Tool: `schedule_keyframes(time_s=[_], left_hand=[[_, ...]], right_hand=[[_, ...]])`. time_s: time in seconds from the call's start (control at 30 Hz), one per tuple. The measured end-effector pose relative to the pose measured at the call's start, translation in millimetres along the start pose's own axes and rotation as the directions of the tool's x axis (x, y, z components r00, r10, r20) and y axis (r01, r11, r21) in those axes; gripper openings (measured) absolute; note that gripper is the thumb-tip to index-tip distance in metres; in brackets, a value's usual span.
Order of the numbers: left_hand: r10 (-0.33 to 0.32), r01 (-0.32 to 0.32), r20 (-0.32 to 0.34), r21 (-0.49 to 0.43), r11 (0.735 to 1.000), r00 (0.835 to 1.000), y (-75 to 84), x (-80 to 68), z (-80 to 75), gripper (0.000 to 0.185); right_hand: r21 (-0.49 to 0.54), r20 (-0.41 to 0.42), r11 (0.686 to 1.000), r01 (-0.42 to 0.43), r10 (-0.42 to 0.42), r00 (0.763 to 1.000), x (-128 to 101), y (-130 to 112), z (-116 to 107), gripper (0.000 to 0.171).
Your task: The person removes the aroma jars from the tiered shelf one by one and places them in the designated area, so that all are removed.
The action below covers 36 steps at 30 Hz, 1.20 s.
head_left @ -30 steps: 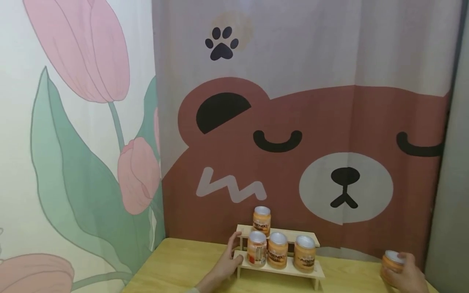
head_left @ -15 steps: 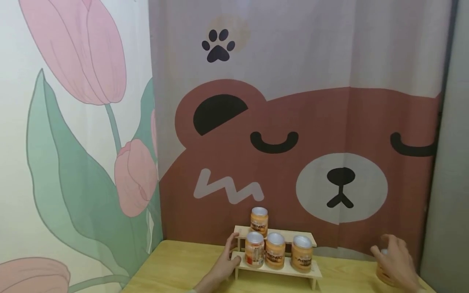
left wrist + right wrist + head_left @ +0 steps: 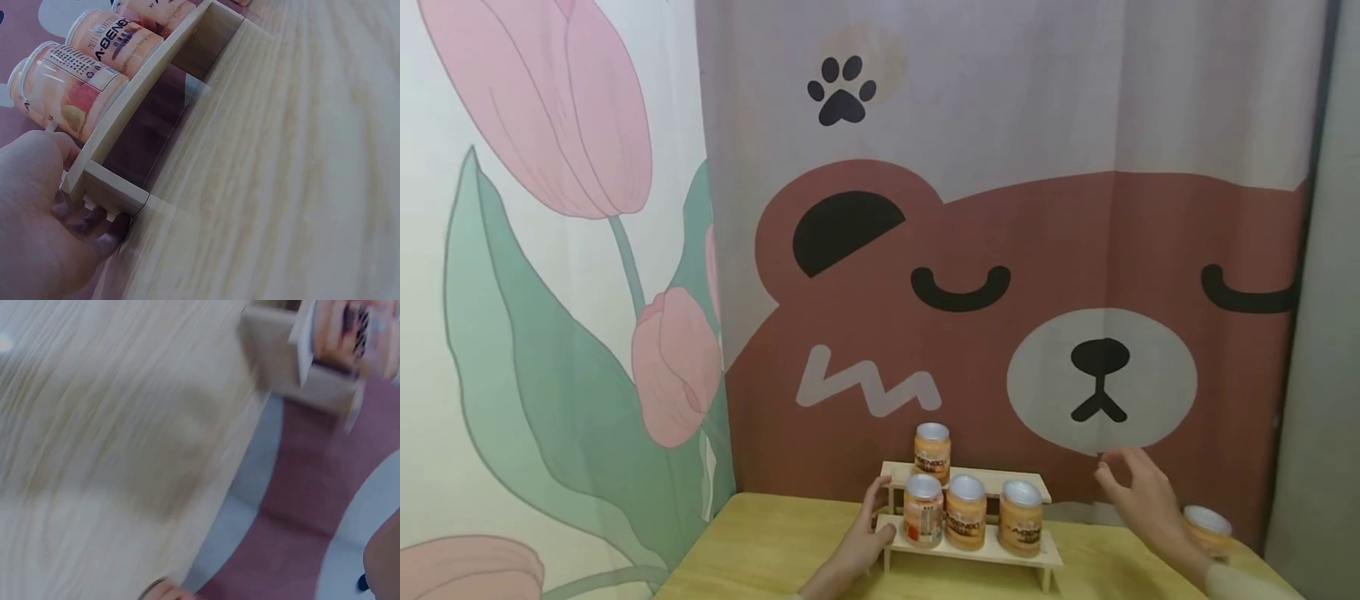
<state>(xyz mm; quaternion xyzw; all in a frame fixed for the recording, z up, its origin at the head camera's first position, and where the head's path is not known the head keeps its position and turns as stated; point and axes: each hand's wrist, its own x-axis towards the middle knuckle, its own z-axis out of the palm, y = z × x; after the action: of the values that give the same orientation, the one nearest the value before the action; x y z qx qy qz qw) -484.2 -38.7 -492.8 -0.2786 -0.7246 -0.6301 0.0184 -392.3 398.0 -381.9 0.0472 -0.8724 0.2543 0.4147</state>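
A small two-step wooden rack (image 3: 973, 552) stands on the table by the curtain. One orange can (image 3: 932, 451) sits on its upper step, and three orange cans (image 3: 966, 520) line the lower step. My left hand (image 3: 872, 529) grips the rack's left end; in the left wrist view its fingers (image 3: 94, 224) curl round the end post of the rack (image 3: 139, 103), next to the nearest can (image 3: 65, 94). My right hand (image 3: 1131, 492) hovers empty with loose fingers to the right of the rack. A further orange can (image 3: 1212, 528) stands on the table just behind that hand.
The light wooden table (image 3: 760, 550) meets a bear-print curtain (image 3: 1037, 250) at the back and a tulip-print wall (image 3: 550, 292) on the left. The right wrist view is blurred, showing table top (image 3: 94, 425) and the rack's end (image 3: 281, 359).
My right hand has let go of the can at the table's right side and risen up and left toward the rack. The left hand stays on the rack's end.
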Motion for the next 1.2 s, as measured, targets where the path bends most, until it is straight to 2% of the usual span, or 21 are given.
schedule_keyframes(time_s=[0.17, 0.33, 0.57, 0.67, 0.77, 0.87, 0.93, 1.03, 1.1, 1.2], left_hand=[[-0.017, 0.017, -0.002, -0.018, 1.000, 1.000, -3.7, -0.1, 3.1, 0.079], [-0.024, 0.024, 0.009, -0.018, 1.000, 1.000, -4.7, -0.6, 1.5, 0.079], [-0.010, 0.010, 0.009, -0.016, 1.000, 1.000, -4.4, -0.6, -1.7, 0.080], [-0.013, 0.013, 0.006, -0.020, 1.000, 1.000, -4.8, -0.5, 0.1, 0.080], [-0.013, 0.013, 0.006, -0.017, 1.000, 1.000, -5.2, 0.5, 1.6, 0.081], [-0.018, 0.018, 0.010, -0.015, 1.000, 1.000, -4.9, -0.3, 1.9, 0.082], [-0.024, 0.024, 0.008, -0.015, 1.000, 1.000, -4.9, -0.9, 1.8, 0.081], [-0.022, 0.022, 0.003, -0.018, 1.000, 1.000, -4.6, -1.5, 1.2, 0.081], [-0.024, 0.024, 0.004, -0.022, 0.999, 1.000, -3.8, -1.3, 0.9, 0.081], [-0.018, 0.018, 0.004, -0.020, 1.000, 1.000, -2.5, -0.3, -0.1, 0.081]], right_hand=[[0.043, -0.072, 0.997, 0.065, -0.062, 0.995, 2, -33, 10, 0.012], [0.099, -0.149, 0.981, 0.167, -0.151, 0.977, 5, -67, 20, 0.006], [0.134, -0.142, 0.930, 0.343, -0.325, 0.935, 14, -113, 35, 0.009], [0.146, -0.101, 0.921, 0.362, -0.350, 0.931, 15, -130, 40, 0.008], [0.158, 0.004, 0.943, 0.292, -0.296, 0.955, 16, -147, 45, 0.010], [0.152, 0.172, 0.979, 0.135, -0.161, 0.972, 15, -164, 51, 0.034], [0.134, 0.282, 0.991, 0.015, -0.053, 0.958, 14, -173, 56, 0.055], [0.108, 0.389, 0.988, -0.112, 0.062, 0.919, 13, -183, 65, 0.084], [0.124, 0.433, 0.978, -0.169, 0.100, 0.896, 12, -187, 70, 0.095], [0.175, 0.468, 0.959, -0.222, 0.117, 0.876, 12, -192, 75, 0.100]])
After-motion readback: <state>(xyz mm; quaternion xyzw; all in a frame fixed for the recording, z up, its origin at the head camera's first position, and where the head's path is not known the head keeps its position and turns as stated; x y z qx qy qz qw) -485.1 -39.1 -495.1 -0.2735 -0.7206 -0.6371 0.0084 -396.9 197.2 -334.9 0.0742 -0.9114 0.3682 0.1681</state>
